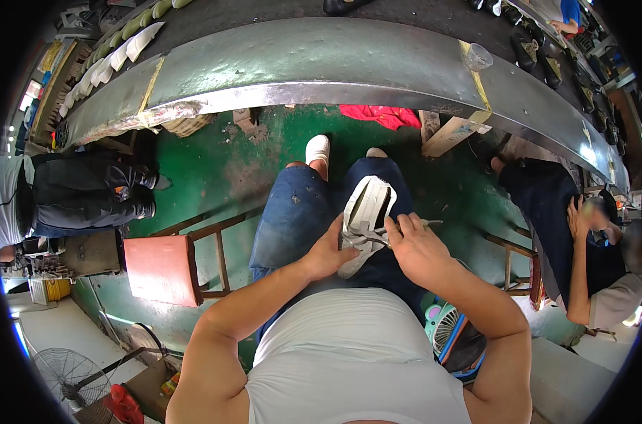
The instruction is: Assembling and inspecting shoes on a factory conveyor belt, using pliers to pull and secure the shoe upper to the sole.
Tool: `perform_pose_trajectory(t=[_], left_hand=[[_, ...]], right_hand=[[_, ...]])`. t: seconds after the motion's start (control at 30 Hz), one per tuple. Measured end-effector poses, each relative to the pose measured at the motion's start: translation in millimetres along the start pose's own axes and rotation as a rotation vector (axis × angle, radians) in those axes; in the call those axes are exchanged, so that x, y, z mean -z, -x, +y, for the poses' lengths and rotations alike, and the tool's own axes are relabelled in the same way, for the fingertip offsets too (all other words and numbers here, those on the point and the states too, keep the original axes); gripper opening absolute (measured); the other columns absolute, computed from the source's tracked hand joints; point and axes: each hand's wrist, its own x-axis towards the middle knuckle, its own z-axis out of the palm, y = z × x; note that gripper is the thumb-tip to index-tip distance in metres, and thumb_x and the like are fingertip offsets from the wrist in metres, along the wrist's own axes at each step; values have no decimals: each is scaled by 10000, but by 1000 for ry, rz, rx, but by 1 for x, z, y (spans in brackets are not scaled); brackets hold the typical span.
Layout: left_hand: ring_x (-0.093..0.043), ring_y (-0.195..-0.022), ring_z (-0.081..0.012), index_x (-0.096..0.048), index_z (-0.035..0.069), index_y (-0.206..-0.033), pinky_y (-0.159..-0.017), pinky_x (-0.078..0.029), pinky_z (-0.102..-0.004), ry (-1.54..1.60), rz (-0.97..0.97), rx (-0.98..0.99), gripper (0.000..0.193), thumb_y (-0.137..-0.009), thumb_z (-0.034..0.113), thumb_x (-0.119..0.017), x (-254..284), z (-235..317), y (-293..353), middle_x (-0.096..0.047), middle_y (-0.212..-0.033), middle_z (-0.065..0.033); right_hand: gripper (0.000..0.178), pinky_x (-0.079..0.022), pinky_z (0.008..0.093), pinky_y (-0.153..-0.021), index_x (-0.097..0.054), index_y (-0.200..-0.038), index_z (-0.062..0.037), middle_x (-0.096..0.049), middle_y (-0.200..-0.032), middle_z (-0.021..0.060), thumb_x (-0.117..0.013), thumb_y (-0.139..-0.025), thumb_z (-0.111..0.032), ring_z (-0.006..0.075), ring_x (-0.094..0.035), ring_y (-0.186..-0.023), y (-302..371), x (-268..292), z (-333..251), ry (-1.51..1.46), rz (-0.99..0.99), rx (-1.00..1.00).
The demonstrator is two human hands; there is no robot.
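A white shoe upper on a last [367,201] rests over my lap, its bottom side facing up and its rim pale and ragged. My left hand [327,249] grips its near left side, with the thumb laid across it. In my right hand [418,247] is a slim grey metal tool [364,232], possibly pincers; its kind is not certain. One end lies against the shoe's middle and a thin tip sticks out beyond my fingers on the right. My right fingers partly hide the tool.
A long metal-edged bench [300,60] curves ahead, with white and green shoe pieces [127,49] at left and black shoes [526,49] at right. A clear cup [478,57] stands on its edge. A red-topped stool [162,268] is at left. Co-workers sit either side; a small fan [444,321] is beside me.
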Motion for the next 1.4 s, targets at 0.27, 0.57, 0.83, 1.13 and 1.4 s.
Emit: perform_pose_trajectory(t=[0.27, 0.57, 0.83, 1.13, 1.4], left_hand=[[-410, -1392, -267, -127, -6, -1567, -1166, -292, -344, 5, -70, 24, 959, -812, 55, -715, 11, 11, 4, -446, -1468, -196], [-364, -1422, -271, -56, -8, -1580, -1168, -282, -331, -2, -103, 11, 1027, -796, 58, -717, 8, 10, 2, -332, -1549, -213], [-402, -1400, -238, -212, 56, -1579, -1165, -321, -391, 787, 91, 277, 695, -1061, 512, -297, -2, 12, -4, -365, -1569, -106], [-645, -1130, -347, -630, -18, -1271, -987, -467, -397, -54, 577, 154, 599, -1079, 440, -295, -1, -13, -36, -692, -1155, -228], [-565, -1231, -413, -554, -37, -1340, -1037, -460, -420, -353, 482, -173, 460, -1061, 278, -367, -11, 1, -23, -621, -1271, -261]], right_hand=[[241, -517, 481, -801, -628, -1042, 8, -655, -967, 227, -618, -911, -195, 397, -646, -926, -32, 12, 21, -429, -552, 41], [281, -545, 431, -819, -605, -1071, 73, -657, -968, 224, -629, -852, -101, 364, -660, -932, -9, 12, -12, -63, -199, -34], [260, -537, 490, -773, -631, -972, 58, -683, -859, 243, -642, -884, -187, 424, -669, -844, -34, 10, 3, -312, -587, -19], [298, -506, 495, -822, -587, -1012, 30, -665, -950, 242, -627, -915, -249, 434, -645, -920, -9, -49, -20, -780, -238, -221], [505, -498, 464, -915, -468, -1297, 133, -609, -1140, 316, -625, -905, -143, 434, -617, -1054, -13, -22, 10, -413, -120, -209]])
